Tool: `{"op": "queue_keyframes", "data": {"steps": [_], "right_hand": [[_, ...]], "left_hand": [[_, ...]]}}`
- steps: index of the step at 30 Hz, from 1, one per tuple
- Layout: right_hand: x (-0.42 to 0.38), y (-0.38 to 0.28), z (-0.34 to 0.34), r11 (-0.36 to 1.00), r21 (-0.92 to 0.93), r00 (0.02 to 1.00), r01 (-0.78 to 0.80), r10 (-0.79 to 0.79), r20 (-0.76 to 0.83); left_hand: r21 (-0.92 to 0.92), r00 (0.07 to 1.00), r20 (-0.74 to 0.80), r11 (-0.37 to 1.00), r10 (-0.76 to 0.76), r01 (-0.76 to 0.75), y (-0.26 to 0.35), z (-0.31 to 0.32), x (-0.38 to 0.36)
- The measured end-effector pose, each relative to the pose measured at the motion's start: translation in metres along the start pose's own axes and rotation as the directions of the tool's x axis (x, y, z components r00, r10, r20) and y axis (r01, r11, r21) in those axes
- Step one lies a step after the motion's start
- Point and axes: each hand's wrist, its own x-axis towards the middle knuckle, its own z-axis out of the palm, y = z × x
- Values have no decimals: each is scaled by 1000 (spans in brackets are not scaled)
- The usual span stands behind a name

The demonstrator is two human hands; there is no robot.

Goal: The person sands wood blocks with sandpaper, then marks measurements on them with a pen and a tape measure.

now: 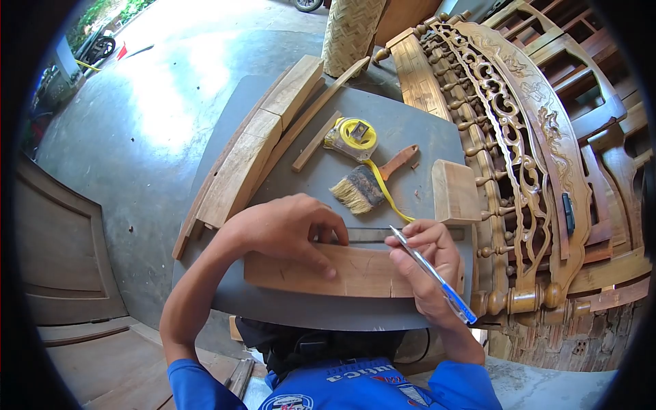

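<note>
A curved wooden piece [355, 266] with pencil-like marks lies along the near edge of the grey tabletop. Over its left part is my left hand [287, 229], thumb on the face and fingers bent over the far edge, gripping it. My right hand [430, 263] is closed around a blue-and-clear pen [437, 279], its tip pointing up and left, above the wood's right end. A flat metal ruler [372, 235] runs just beyond the wooden piece. Farther back are a yellow tape measure [355, 137], its tape pulled out, and a paintbrush [365, 184].
Long curved boards [256, 140] lie along the table's left side, near a thin wooden strip [316, 142]. A wooden block [456, 191] sits at the right edge. Carved wooden furniture [519, 143] stands close on the right, and a wooden panel [61, 239] is at left.
</note>
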Motion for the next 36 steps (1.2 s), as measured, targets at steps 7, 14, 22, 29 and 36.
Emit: {"op": "queue_keyframes", "data": {"steps": [7, 14, 22, 29, 36], "right_hand": [[15, -18, -12, 975, -41, 940, -219, 222, 258], [28, 7, -3, 982, -182, 961, -50, 97, 259], [24, 7, -4, 841, -394, 904, 371, -231, 360], [24, 6, -3, 850, -396, 903, 347, -188, 387], [26, 3, -2, 857, -393, 902, 333, -168, 397]], "left_hand": [[-34, 994, -88, 997, -66, 63, 0, -1, 1], [-48, 991, -38, 991, -129, 127, 2, 0, 2], [-56, 993, -40, 993, -111, 108, 2, 0, 0], [-62, 992, -44, 992, -114, 111, 1, 0, 0], [-64, 991, -28, 990, -130, 128, 0, 0, 0]]}}
